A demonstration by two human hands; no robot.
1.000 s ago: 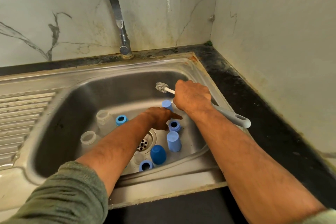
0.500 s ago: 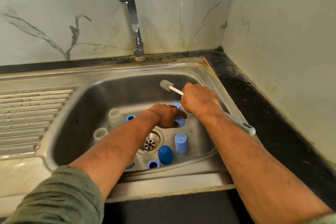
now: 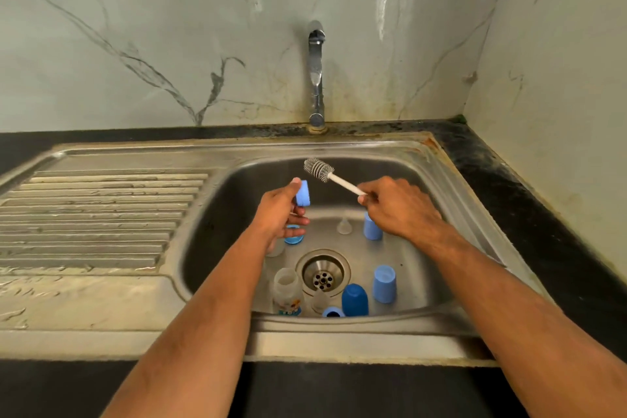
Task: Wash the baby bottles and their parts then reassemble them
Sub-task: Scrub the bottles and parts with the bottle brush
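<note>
Above the basin of the sink [image 3: 451,187], a light blue screw ring [image 3: 302,193] was pinched between the thumb and fingers of the left hand [image 3: 280,214], tipped on edge so that its flat face was turned toward the right. The bottle brush [image 3: 334,177] was gripped in the right hand [image 3: 398,207], fingers curled round its white stem; its long axis was slanted from the fist up and to the left, and the grey bristle head was pointed at the back wall of the basin, just beside the ring but apart from it.

On the basin floor, two light blue caps [image 3: 384,284] were seen standing mouth down, one near the drain [image 3: 323,273] and one partly hidden under the right wrist. One dark blue cap [image 3: 355,300] was set beside the nearer of them. Two further blue rings were counted: one [image 3: 293,234] under the left hand, one [image 3: 333,311] at the front wall. One clear bottle [image 3: 287,292] was stood upright left of the drain; a second clear body behind the left wrist was mostly hidden. One clear teat [image 3: 344,226] was stood upright behind the drain, and another clear piece [image 3: 320,301] in front of it could not be identified.
</note>
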